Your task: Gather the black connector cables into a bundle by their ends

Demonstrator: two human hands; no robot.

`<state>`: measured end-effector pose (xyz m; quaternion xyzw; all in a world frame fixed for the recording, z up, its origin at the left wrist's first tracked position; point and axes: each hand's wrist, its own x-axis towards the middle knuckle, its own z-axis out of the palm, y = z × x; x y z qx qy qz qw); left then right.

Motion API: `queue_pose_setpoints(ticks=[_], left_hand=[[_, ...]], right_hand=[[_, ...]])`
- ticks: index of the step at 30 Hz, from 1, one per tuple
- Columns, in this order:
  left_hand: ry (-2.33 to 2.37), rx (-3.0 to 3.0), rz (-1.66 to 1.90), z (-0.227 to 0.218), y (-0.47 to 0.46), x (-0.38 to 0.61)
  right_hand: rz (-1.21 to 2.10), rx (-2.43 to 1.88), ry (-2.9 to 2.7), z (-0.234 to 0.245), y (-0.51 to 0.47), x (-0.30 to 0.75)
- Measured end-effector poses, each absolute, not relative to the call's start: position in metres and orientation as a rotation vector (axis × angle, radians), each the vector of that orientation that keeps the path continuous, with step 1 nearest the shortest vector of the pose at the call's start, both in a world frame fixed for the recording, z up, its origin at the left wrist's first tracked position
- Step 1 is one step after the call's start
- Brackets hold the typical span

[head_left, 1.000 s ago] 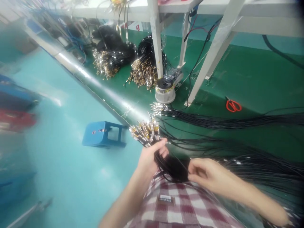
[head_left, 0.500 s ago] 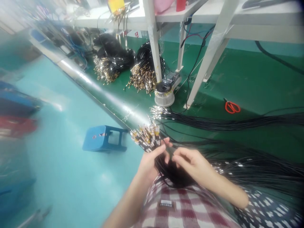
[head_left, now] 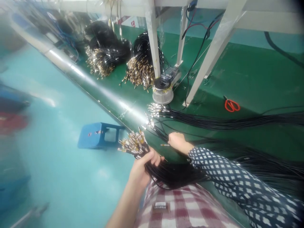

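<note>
1. Before me spreads a green worktop (head_left: 261, 79).
2. On it I see two coiled black cable bundles (head_left: 106, 52).
3. A tape dispenser (head_left: 163, 96) stands beside a white leg (head_left: 153, 47).
4. Towards my right lie red-handled scissors (head_left: 231, 105) and long black cables (head_left: 225, 123).

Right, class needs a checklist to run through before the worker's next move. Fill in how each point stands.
1. Left hand closed around the cable bundle: ok.
2. Metal ends of that bundle showing beyond the left hand: ok.
3. Those ends level with one another: not ok, they fan out unevenly.
4. Right hand at the loose cables, fingers curled: ok.
5. Number of cables in the right hand: cannot tell, the fist hides them.
6. Red scissors lying apart from both hands: ok.
</note>
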<state>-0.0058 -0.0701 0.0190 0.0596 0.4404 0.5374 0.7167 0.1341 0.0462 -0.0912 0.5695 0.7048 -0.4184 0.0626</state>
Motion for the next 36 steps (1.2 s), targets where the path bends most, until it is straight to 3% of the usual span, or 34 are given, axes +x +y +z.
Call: queue_pose_setpoints(ticks=[6, 12, 22, 36], left_hand=[[1.048, 0.125, 1.198, 0.019, -0.063, -0.004], [1.107, 0.067, 1.235, 0.016, -0.060, -0.001], [1.117, 0.094, 1.275, 0.021, -0.054, 0.005], [1.125, 0.136, 1.194, 0.033, -0.057, 0.016]], right_hand=[[-1.676, 1.610, 2.093, -0.066, 0.035, 0.177], [-2.532, 1.372, 1.832, -0.025, 0.000, 0.230], [-2.239, 1.129, 1.960, 0.002, -0.053, 0.260], [-2.172, 1.320, 2.126, 0.008, -0.068, 0.243]])
